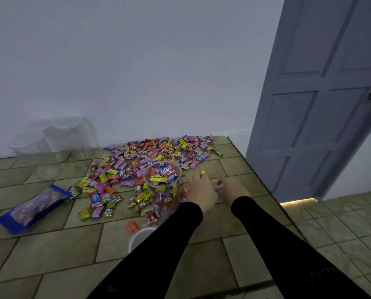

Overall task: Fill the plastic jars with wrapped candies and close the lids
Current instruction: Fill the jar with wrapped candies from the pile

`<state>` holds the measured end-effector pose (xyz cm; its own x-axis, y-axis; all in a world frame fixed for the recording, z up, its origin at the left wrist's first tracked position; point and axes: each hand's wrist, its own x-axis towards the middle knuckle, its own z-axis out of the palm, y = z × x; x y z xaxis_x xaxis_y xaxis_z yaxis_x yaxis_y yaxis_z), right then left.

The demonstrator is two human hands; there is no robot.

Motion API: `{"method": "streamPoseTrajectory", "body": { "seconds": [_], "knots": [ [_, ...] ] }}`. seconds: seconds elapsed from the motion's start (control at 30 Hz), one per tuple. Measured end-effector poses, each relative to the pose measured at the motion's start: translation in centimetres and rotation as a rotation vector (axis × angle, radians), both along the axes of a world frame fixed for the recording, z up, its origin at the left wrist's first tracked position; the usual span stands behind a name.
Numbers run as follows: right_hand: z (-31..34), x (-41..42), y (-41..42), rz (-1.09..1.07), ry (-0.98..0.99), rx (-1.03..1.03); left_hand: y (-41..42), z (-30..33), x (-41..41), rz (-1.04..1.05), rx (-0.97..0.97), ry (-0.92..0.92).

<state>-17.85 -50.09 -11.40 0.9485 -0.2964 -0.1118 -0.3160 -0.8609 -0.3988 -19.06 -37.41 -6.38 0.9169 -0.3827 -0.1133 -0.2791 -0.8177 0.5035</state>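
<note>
We are gathering strays right of the open jar (164, 186), which is standing near the candy pile (150, 156). Left hand (201, 190) pinching a yellow candy (203, 172); right hand (234, 187) grasping a purple candy (219, 190). Lid (140, 236) waiting nearby for closing.

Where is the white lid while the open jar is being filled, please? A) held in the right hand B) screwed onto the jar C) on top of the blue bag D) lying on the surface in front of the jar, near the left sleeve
D: the white lid lies flat on the surface, nearer the camera than the open jar and partly hidden by the left sleeve.
</note>
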Motion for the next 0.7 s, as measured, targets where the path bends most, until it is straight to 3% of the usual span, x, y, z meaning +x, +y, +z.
{"method": "streamPoseTrajectory", "body": {
  "seconds": [0.37, 0.7],
  "knots": [
    [-1.3, 7.2, -4.3, 0.148, 0.004, 0.093, -4.3, -5.4, 5.6, 0.139, 0.087, -0.03],
    [-2.2, 14.0, -7.2, 0.236, -0.14, 0.018, -7.6, -7.1, 10.1, 0.334, 0.092, -0.251]
  ]
}}
